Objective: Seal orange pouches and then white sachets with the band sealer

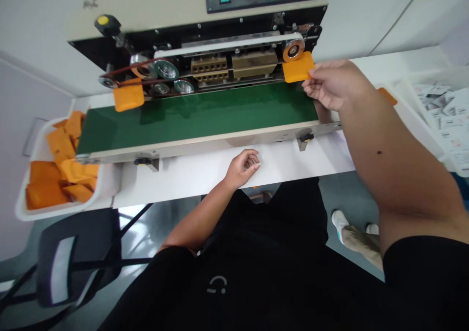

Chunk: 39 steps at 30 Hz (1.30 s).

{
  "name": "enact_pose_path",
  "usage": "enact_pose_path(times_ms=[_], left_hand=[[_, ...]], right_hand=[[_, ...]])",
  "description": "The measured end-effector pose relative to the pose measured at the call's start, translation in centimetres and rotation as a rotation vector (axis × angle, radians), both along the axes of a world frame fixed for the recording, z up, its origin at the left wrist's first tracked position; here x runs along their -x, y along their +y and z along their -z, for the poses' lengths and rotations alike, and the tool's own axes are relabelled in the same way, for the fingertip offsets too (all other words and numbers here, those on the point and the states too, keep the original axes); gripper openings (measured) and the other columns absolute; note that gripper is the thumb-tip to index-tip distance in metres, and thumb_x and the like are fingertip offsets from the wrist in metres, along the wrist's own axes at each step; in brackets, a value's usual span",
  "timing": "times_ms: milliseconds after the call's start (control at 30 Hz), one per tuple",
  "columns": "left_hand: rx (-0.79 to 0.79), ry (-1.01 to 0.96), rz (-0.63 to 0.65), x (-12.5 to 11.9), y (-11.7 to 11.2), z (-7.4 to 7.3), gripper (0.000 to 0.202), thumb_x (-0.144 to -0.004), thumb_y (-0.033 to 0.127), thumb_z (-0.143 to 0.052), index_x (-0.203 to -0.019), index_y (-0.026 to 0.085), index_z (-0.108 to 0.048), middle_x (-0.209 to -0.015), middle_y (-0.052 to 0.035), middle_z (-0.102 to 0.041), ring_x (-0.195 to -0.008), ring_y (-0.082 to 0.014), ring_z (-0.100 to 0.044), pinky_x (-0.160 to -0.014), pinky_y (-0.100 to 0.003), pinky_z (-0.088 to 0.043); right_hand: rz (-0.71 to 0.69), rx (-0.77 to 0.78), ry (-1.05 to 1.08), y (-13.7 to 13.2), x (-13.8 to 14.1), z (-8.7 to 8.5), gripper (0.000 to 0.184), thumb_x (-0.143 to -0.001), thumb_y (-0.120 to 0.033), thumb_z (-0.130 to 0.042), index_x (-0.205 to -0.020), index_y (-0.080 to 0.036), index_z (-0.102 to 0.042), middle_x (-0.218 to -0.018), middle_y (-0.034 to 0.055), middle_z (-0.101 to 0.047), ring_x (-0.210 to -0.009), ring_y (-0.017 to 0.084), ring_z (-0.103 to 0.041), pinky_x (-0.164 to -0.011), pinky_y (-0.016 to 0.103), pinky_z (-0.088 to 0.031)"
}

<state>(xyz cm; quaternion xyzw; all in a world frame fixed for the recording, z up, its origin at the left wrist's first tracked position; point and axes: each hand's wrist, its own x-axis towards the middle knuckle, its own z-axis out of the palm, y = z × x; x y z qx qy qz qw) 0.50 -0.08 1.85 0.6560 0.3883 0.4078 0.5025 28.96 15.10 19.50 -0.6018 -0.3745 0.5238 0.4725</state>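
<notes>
My right hand pinches the right edge of a small orange pouch, whose top edge is at the right-hand wheel of a band sealing machine. A second orange pouch hangs at the machine's left end, near the belts and rollers. Below the rollers runs a green conveyor belt. Resting on the white table in front of the belt, my left hand has loosely curled fingers and nothing visible in it.
A white bin at the left holds several orange pouches. On the right, a white tray stands beside another container with printed white packets. A black chair is at lower left. Another person's leg and shoe show at lower right.
</notes>
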Motion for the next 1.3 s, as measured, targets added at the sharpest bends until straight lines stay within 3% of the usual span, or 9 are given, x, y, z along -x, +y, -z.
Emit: enact_pose_path(times_ms=[233,367,467,567,700,800,967,1133,1300], left_hand=[[-0.005,0.005,-0.009,0.2,0.1,0.1,0.051,-0.094,0.059,-0.068,-0.124,0.018,-0.06,-0.099,-0.0089,-0.072,-0.084,-0.016,-0.067,-0.072,-0.026,-0.051],[-0.019,0.017,-0.016,0.2,0.0,0.2,0.051,-0.094,0.06,-0.067,-0.123,0.018,-0.061,-0.099,-0.0092,-0.072,-0.084,-0.0167,-0.068,-0.073,-0.027,-0.051],[-0.052,0.042,-0.004,0.1,-0.1,0.0,0.048,-0.095,0.058,-0.067,-0.121,0.017,-0.062,-0.097,-0.0088,-0.073,-0.084,-0.0174,-0.069,-0.075,-0.028,-0.053],[-0.067,0.102,-0.013,0.0,-0.1,-0.2,0.042,-0.096,0.054,-0.068,-0.119,0.018,-0.065,-0.092,-0.0069,-0.073,-0.08,-0.0168,-0.069,-0.074,-0.028,-0.053],[-0.084,0.235,-0.073,-0.4,-0.2,-0.4,0.032,-0.096,0.049,-0.067,-0.109,0.02,-0.071,-0.089,-0.0055,-0.075,-0.079,-0.0167,-0.07,-0.073,-0.027,-0.055],[-0.1,0.299,-0.066,-0.5,-0.2,-0.6,0.027,-0.096,0.045,-0.068,-0.102,0.02,-0.073,-0.089,-0.0049,-0.076,-0.079,-0.0163,-0.071,-0.073,-0.027,-0.056],[-0.132,0.338,-0.088,-0.6,0.0,-0.8,0.023,-0.096,0.043,-0.069,-0.099,0.02,-0.074,-0.087,-0.0041,-0.077,-0.075,-0.0154,-0.069,-0.073,-0.027,-0.055],[-0.14,0.336,-0.101,-0.5,0.0,-0.7,0.019,-0.095,0.038,-0.068,-0.098,0.02,-0.075,-0.087,-0.0043,-0.076,-0.075,-0.0155,-0.069,-0.074,-0.027,-0.055],[-0.155,0.356,-0.09,-0.5,0.0,-0.6,0.019,-0.095,0.037,-0.068,-0.096,0.02,-0.075,-0.086,-0.0044,-0.076,-0.075,-0.0152,-0.068,-0.074,-0.027,-0.055]], right_hand=[[-0.086,-0.033,-0.151,-1.2,3.3,-1.3,0.022,-0.109,-0.023,-0.058,-0.118,-0.003,-0.06,-0.079,0.0032,-0.067,-0.062,0.005,-0.061,-0.072,0.024,-0.06],[0.011,-0.429,-0.329,-7.4,3.8,-0.3,0.021,-0.102,-0.021,-0.063,-0.122,-0.015,-0.065,-0.099,0.0036,-0.068,-0.062,0.006,-0.062,-0.058,0.019,-0.054],[-0.263,-0.67,-0.383,-13.2,4.4,3.5,0.014,-0.101,-0.03,-0.064,-0.107,-0.02,-0.071,-0.088,0.0033,-0.069,-0.068,0.011,-0.062,-0.06,0.024,-0.051],[-0.632,-0.608,-0.425,-17.0,5.5,9.0,0.02,-0.099,-0.032,-0.063,-0.085,-0.019,-0.07,-0.072,0.0006,-0.064,-0.063,0.011,-0.055,-0.062,0.025,-0.045],[-0.649,-0.361,-0.354,-18.2,7.0,15.1,0.028,-0.097,-0.035,-0.062,-0.076,-0.016,-0.064,-0.069,-0.0003,-0.059,-0.062,0.01,-0.05,-0.062,0.024,-0.039],[-0.593,-0.283,-0.267,-17.7,7.2,16.5,0.026,-0.097,-0.039,-0.062,-0.084,-0.016,-0.067,-0.076,0.0012,-0.063,-0.068,0.011,-0.054,-0.066,0.024,-0.042],[-0.7,-0.291,-0.237,-17.4,3.9,12.8,0.024,-0.096,-0.04,-0.065,-0.099,-0.018,-0.075,-0.091,0.0039,-0.072,-0.076,0.013,-0.063,-0.071,0.025,-0.05],[-0.742,-0.376,-0.287,-19.4,-5.8,5.7,0.022,-0.094,-0.041,-0.07,-0.104,-0.024,-0.078,-0.094,0.0052,-0.075,-0.085,0.018,-0.071,-0.078,0.032,-0.057],[0.056,-0.289,-0.653,-16.6,-15.3,2.7,0.015,-0.096,-0.032,-0.069,-0.095,-0.018,-0.076,-0.086,0.0081,-0.071,-0.073,0.013,-0.062,-0.068,0.029,-0.048]])
